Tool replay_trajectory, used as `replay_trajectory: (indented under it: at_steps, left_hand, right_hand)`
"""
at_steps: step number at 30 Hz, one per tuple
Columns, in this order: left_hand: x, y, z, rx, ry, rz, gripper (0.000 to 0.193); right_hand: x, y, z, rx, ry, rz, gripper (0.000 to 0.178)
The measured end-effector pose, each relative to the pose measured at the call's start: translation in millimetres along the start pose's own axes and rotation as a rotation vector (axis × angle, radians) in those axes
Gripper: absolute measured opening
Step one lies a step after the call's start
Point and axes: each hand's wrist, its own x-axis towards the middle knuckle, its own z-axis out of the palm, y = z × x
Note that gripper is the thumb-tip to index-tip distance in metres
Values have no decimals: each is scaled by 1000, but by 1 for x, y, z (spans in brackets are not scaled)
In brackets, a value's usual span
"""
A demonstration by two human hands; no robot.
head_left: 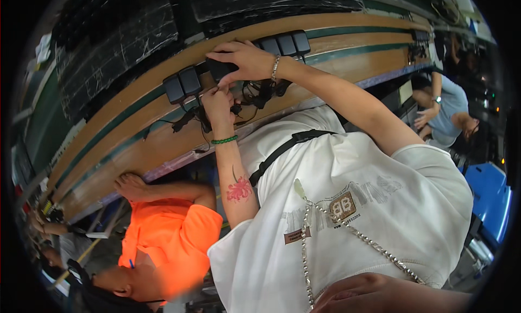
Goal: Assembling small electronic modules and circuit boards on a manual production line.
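My right hand (247, 61), reaching in from the right with a silver bracelet on its wrist, is closed round a black power adapter (220, 69). Just below it my left hand (218, 104), above a green beaded bracelet, has its fingers closed at the adapter's near end. What those fingers pinch is hidden. To the left, two black power adapters (182, 85) stand side by side on the wooden bench. Several more adapters (285, 44) form a row right of my right hand. Bundled black cables (263, 93) lie in front of the adapters and beside my left wrist.
The long wooden bench (125, 131) has green strips along it. Black crates (116, 47) line its far side. A person in an orange shirt (173, 231) rests a hand on the bench at left. Another person in light blue (453, 104) is at right, near a blue chair (491, 204).
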Motion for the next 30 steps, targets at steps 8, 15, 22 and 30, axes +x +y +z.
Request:
replay_trajectory:
  at_steps: [8,15,22,30]
  left_hand:
    - [4,-10,-15,-75,-71,60,22]
    - [3,-15,-11,-158,-129,80,30]
    - [-4,2,-9,-57,-103,-3,41]
    - [-2,19,-2,145,1,64,50]
  right_hand:
    - [12,-4,-1,124,-105,10,65]
    - [38,-5,-15,-38,-281,8,55]
    - [70,-33,-24,-346,-619,90,29]
    - [67,-38,-12,-405,-456,126,24]
